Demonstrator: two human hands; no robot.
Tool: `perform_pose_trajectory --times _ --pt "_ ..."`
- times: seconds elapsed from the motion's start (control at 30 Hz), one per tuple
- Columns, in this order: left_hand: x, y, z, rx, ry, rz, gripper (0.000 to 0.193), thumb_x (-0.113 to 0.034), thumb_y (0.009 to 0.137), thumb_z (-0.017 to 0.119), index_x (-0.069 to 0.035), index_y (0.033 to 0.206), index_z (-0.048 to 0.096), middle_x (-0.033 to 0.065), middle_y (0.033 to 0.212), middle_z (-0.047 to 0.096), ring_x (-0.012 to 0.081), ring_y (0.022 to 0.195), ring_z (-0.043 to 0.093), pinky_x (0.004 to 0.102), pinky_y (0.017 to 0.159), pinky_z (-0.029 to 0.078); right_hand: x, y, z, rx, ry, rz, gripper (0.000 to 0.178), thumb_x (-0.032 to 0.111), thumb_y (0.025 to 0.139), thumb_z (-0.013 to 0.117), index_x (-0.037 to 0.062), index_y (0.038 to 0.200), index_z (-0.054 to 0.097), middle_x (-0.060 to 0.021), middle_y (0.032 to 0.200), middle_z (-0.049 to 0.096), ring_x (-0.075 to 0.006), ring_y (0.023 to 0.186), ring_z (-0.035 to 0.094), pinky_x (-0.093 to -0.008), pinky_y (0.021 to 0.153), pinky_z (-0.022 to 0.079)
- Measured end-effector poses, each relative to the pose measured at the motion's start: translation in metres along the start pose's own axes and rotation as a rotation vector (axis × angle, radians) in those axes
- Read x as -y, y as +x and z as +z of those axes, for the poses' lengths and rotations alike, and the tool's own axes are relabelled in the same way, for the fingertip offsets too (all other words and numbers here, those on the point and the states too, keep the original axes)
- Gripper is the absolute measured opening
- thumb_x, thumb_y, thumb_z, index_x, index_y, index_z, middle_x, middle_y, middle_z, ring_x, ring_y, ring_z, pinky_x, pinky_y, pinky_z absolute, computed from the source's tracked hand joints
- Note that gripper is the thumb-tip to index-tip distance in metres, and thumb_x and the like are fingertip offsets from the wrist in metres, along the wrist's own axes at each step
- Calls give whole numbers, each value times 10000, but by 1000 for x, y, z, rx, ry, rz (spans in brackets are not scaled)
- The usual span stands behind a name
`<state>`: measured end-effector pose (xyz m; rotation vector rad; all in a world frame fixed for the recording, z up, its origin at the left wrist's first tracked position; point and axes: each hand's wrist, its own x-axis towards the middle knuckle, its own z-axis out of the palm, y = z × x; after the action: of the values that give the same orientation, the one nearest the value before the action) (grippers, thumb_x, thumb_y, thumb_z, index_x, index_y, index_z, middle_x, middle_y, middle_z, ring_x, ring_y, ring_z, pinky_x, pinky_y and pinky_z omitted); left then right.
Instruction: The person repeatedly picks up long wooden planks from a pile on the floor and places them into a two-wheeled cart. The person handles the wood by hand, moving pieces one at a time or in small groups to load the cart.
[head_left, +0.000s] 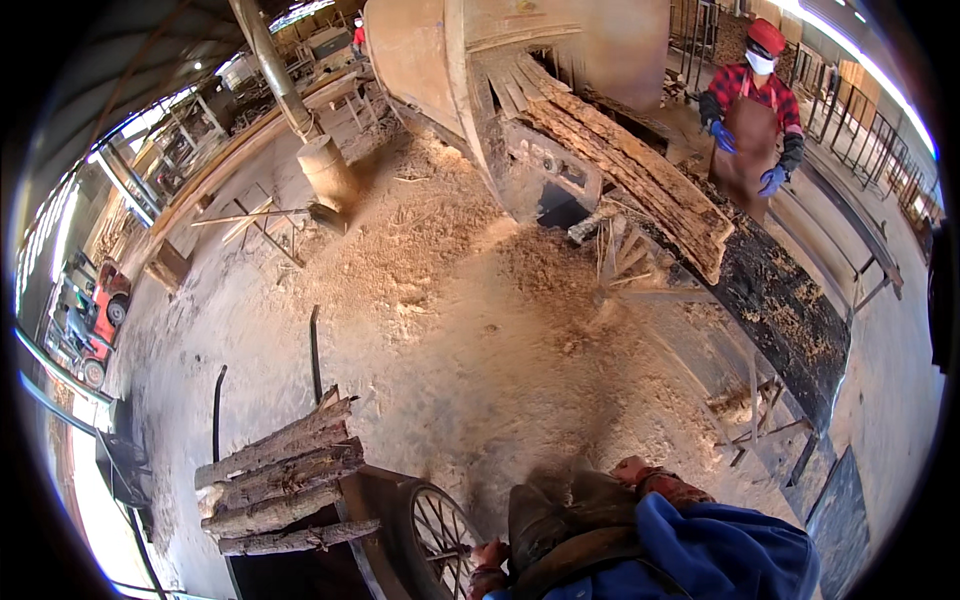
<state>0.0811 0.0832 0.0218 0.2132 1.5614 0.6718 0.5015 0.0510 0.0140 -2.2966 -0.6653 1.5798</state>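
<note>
My left hand (488,555), its fingers curled in, hangs beside the spoked wheel (445,535) of a cart at the lower middle. I cannot tell whether it touches the wheel. My right hand (630,468) is in front of my body, loosely closed, and I see nothing in it. Several rough, bark-covered wood slabs (285,490) lie side by side across the cart, left of the wheel. Two dark upright bars (315,350) rise at the cart's far end.
Sawdust (420,260) covers much of the floor. Ahead stands a large machine housing (415,60); long bark slabs (640,160) come out onto a dark bed (785,310). Beyond it stands a co-worker (755,120) in blue gloves. A red forklift (103,310) is far left, a post (325,170) nearer.
</note>
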Motion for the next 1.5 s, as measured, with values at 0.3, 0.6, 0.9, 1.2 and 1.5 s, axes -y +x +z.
perform_pose_trajectory --times 0.3,0.6,0.9,1.2,1.5 --pt "21 12 -23 -34 -168 -71 97 -4 701 578 41 648 508 97 579 504 217 487 526 351 435 446 23 -25 9 46 -30 -4 277 275 710 611 28 823 666 -76 669 633 -145 568 602 -271 532 503" --pt "8 1 -21 -51 -43 -114 69 -2 689 559 56 706 524 118 615 529 232 512 536 368 446 445 1 -12 22 -3 -37 -37 255 291 685 631 58 781 672 -51 625 619 -136 510 579 -274 507 493" --pt "9 21 -42 183 1210 570 294 -350 683 588 -73 645 498 124 605 574 311 621 583 401 551 453 -15 -10 38 -63 36 -15 247 283 687 631 51 764 668 -69 611 622 -162 529 590 -309 535 485" --pt "9 23 -41 104 1732 772 265 -360 646 558 -95 642 562 124 625 596 328 653 587 406 589 451 -28 -9 48 -69 -14 -47 256 293 683 635 54 769 675 -87 635 630 -172 570 605 -329 575 490" --pt "11 30 -46 103 1763 797 264 -361 651 550 -97 630 557 115 620 593 312 636 583 399 573 446 -29 -13 51 -76 -88 -61 242 303 729 615 88 819 680 -42 632 635 -125 540 602 -276 533 500"
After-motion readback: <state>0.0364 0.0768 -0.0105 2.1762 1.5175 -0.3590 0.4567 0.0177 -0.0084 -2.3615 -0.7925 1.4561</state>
